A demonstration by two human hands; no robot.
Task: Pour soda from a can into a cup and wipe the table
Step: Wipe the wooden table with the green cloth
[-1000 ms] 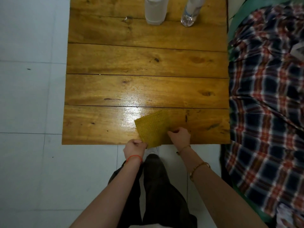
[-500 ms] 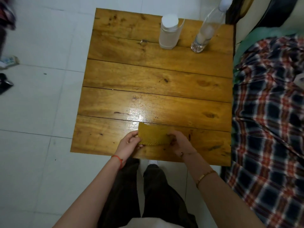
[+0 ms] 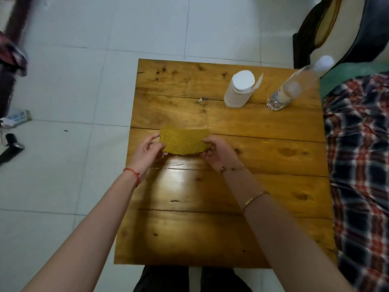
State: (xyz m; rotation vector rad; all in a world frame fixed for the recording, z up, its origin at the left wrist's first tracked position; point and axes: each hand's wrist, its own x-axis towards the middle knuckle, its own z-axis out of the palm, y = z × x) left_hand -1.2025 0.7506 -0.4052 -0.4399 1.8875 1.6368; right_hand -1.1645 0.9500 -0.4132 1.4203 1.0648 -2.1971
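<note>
A folded yellow waffle-weave cloth (image 3: 184, 141) is held over the middle of the wooden plank table (image 3: 263, 186). My left hand (image 3: 148, 152) pinches its left end and my right hand (image 3: 219, 153) pinches its right end. The cloth is stretched between them in a shallow arc. A white cup-like container (image 3: 239, 89) with a white top stands at the back of the table. Beside it to the right stands a clear plastic bottle (image 3: 294, 88) with a white cap. No soda can is in view.
A plaid blanket (image 3: 357, 165) on a green bed borders the table's right edge. White tiled floor (image 3: 63, 102) lies to the left and behind, with small dark items (image 3: 10, 144) at the far left. Dark bags (image 3: 336, 28) sit at the back right.
Both hands carried the cloth from the table's near edge out to the middle planks, folding it narrower on the way. The view has tilted up, showing the whole table.
</note>
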